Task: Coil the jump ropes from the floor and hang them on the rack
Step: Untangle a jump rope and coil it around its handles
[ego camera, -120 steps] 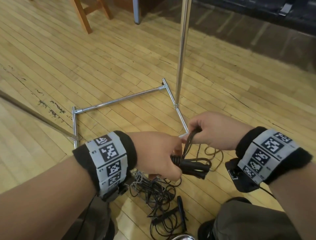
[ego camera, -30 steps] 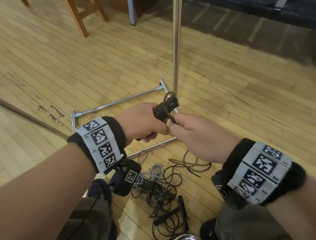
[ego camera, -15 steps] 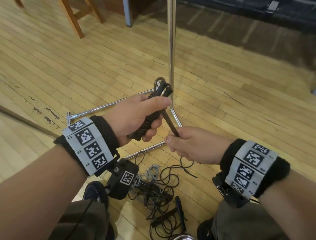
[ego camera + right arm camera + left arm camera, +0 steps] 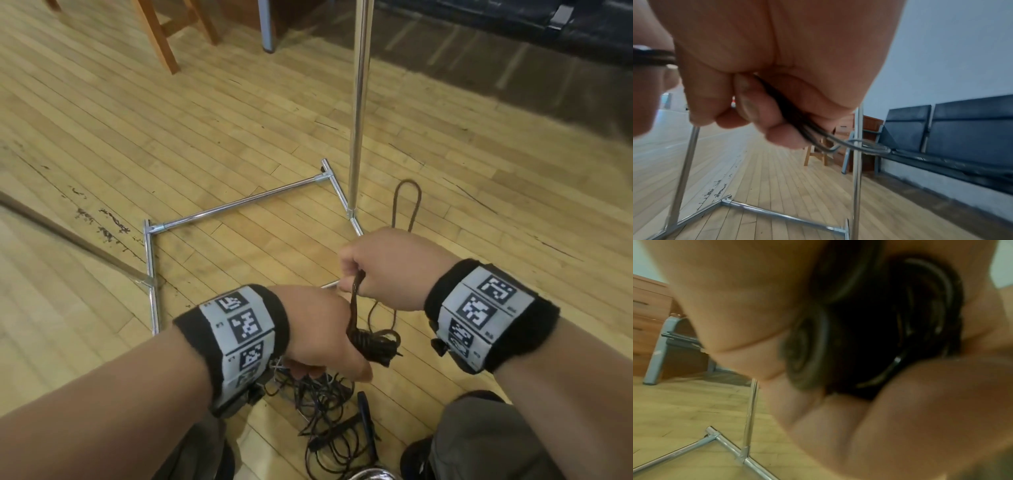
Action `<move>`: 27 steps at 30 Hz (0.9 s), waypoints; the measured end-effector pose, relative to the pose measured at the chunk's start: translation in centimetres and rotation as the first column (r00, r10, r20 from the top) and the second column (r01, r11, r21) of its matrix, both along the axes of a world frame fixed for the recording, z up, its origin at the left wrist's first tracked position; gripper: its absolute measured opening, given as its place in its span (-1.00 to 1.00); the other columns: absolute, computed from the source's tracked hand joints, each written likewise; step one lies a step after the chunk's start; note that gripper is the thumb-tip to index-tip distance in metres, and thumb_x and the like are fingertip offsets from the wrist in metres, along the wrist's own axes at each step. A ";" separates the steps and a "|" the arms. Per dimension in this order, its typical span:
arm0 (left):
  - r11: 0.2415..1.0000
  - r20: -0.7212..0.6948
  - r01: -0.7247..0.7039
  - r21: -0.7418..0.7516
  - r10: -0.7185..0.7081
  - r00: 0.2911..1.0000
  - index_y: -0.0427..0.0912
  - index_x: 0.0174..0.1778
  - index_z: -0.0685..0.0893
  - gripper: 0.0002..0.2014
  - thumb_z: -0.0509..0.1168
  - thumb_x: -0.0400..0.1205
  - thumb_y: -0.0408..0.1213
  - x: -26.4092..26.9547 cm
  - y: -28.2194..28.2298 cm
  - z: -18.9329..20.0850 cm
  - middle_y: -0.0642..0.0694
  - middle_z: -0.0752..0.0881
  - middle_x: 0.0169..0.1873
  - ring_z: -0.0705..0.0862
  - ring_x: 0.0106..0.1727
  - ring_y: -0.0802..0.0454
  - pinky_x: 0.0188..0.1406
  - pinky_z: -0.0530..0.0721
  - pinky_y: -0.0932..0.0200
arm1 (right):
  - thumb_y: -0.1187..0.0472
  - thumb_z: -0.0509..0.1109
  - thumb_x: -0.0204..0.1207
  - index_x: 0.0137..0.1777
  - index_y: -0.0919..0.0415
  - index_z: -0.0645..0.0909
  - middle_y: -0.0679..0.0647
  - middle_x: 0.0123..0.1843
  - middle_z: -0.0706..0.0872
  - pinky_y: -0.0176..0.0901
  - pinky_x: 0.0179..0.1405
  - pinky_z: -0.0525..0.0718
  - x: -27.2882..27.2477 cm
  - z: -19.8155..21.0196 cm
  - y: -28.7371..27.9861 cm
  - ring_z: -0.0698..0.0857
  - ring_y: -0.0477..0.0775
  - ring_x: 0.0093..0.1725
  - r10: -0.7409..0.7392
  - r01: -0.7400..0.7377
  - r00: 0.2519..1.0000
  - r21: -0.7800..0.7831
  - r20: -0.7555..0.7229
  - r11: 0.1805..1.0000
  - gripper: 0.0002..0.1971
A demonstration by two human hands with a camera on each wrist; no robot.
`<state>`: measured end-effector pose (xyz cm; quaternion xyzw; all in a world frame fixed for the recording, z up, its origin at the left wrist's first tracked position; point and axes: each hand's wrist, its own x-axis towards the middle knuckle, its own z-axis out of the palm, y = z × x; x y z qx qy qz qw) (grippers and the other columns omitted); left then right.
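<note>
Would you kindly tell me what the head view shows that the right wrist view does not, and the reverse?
Only the head view shows the left hand gripping the coiled rope bundle, both marker wristbands, and the tangled ropes on the floor. Only the right wrist view shows the dark bench seats and the wall. Both show the right hand pinching the rope, the chrome rack and the wooden floor.

Even bright daylight; wrist views blurred close-up; head view edges bowed.
</note>
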<state>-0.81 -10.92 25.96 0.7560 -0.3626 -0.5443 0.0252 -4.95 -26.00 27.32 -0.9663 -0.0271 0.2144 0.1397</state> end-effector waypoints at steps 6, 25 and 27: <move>0.932 0.044 -0.352 -0.085 0.356 0.933 -0.06 0.09 0.67 -0.72 0.36 0.74 0.10 2.3 0.7 -0.6 -0.09 0.86 -0.34 0.85 -0.42 -0.01 -0.26 0.92 0.00 | 0.06 0.28 0.68 -0.12 -0.06 0.55 -0.06 -0.36 0.60 -0.15 -0.44 0.62 -0.9 2.2 0.7 0.58 -0.10 -0.37 -0.021 0.037 0.982 -0.079 0.186 0.996 -0.87; 0.525 -0.552 -0.775 -0.351 0.553 0.624 0.01 -0.21 0.77 -0.54 0.42 0.55 0.37 3.8 -0.9 0.7 -0.11 0.68 -0.38 0.59 -0.45 -0.07 -0.47 0.63 0.10 | 0.00 0.12 0.82 -0.03 -0.02 0.59 -0.03 -0.33 0.69 -0.19 -0.28 0.62 -2.4 -0.5 -4.3 0.65 -0.09 -0.36 -0.240 0.260 0.965 0.428 -0.102 0.865 -0.74; 0.582 -0.489 -0.707 -0.402 0.516 0.703 0.04 -0.22 0.75 -0.65 0.39 0.60 0.26 3.5 -0.9 1.2 -0.10 0.68 -0.40 0.60 -0.46 -0.06 -0.49 0.65 0.11 | -0.03 0.12 0.82 -0.05 -0.05 0.60 -0.04 -0.25 0.76 -0.22 -0.21 0.63 -2.4 -1.3 -4.3 0.69 -0.14 -0.27 -0.244 0.280 0.960 0.401 -0.138 0.872 -0.72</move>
